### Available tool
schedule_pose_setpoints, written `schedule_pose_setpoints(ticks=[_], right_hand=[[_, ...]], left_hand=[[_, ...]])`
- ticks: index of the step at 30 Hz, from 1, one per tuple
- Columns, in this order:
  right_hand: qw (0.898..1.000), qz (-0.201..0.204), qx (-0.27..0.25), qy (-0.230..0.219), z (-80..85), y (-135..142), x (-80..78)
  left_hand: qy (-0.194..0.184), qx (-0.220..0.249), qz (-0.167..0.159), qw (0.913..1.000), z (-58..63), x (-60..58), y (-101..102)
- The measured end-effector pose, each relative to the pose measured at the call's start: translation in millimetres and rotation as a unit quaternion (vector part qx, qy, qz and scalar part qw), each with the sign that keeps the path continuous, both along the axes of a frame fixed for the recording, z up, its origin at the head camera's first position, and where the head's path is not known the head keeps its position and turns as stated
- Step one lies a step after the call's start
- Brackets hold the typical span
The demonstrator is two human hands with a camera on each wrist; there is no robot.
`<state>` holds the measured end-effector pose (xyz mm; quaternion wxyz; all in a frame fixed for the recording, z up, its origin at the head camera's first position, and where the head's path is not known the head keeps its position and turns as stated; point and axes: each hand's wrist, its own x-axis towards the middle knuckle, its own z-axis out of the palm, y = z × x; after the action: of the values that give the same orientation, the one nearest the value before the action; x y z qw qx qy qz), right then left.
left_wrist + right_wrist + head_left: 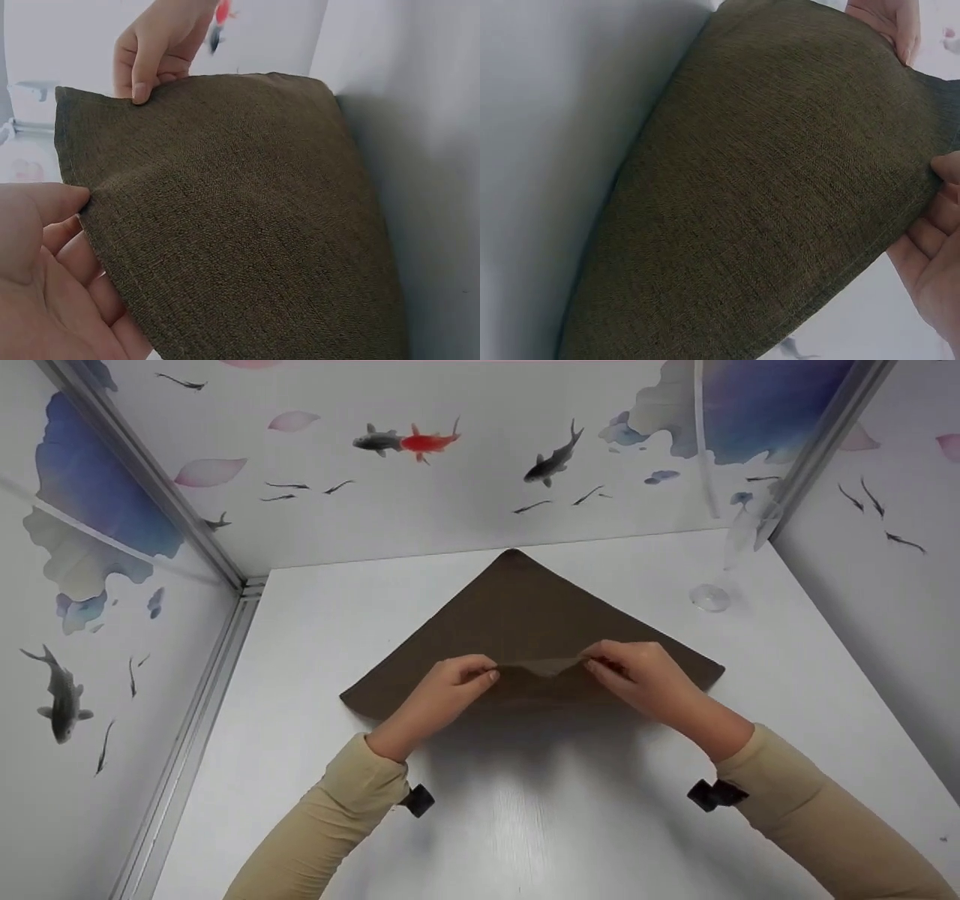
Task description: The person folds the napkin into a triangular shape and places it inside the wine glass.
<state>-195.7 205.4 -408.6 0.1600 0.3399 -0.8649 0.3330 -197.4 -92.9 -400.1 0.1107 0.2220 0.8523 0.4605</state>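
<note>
Head overhead; wrists close, sharing cloth (525,622).

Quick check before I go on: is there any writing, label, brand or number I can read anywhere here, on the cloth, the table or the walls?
None can be read in any view.
Brown cloth: plain weave with a stitched hem, no tag or print showing where both hands pinch its near edge.
Walls: only painted fish and petals, no lettering.
White table: unmarked.
Clear glass: no marking visible.

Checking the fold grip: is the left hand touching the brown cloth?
Touching. The left wrist view shows the left hand pinching the brown cloth at its hem.
</note>
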Motion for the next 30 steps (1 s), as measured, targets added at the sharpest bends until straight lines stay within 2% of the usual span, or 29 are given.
schedule_pose_setpoints(ticks=[5, 11, 15, 18, 21, 26, 30], right_hand=[[0.999, 0.004, -0.030, 0.020, 2.2, -7, -12.7], [0.997, 0.016, -0.045, 0.063, 1.4, -13, -27.4], [0.994, 0.043, -0.034, 0.093, -1.1, -15, -38.7], [0.994, 0.052, -0.015, 0.098, -1.5, -16, -45.5], [0.997, 0.036, 0.003, 0.061, 0.0, -18, -50.7], [0.999, -0.005, 0.012, -0.045, 3.4, -23, -59.2], [0.997, -0.022, 0.031, -0.074, 4.5, -28, -66.5]], left_hand=[[0.012, 0.013, 0.009, 0.9998, 0.2, -12.4, 0], [-0.003, 0.028, 0.019, 0.9994, -4.2, -25.6, 0], [-0.007, 0.034, 0.026, 0.9990, -7.5, -34.5, 0], [-0.005, 0.039, 0.031, 0.9987, -9.1, -41.6, 1], [-0.007, 0.039, 0.036, 0.9986, -10.8, -48.3, 3], [-0.030, 0.030, 0.046, 0.9980, -18.9, -59.0, 3], [-0.058, 0.011, 0.055, 0.9967, -28.5, -66.8, -3]])
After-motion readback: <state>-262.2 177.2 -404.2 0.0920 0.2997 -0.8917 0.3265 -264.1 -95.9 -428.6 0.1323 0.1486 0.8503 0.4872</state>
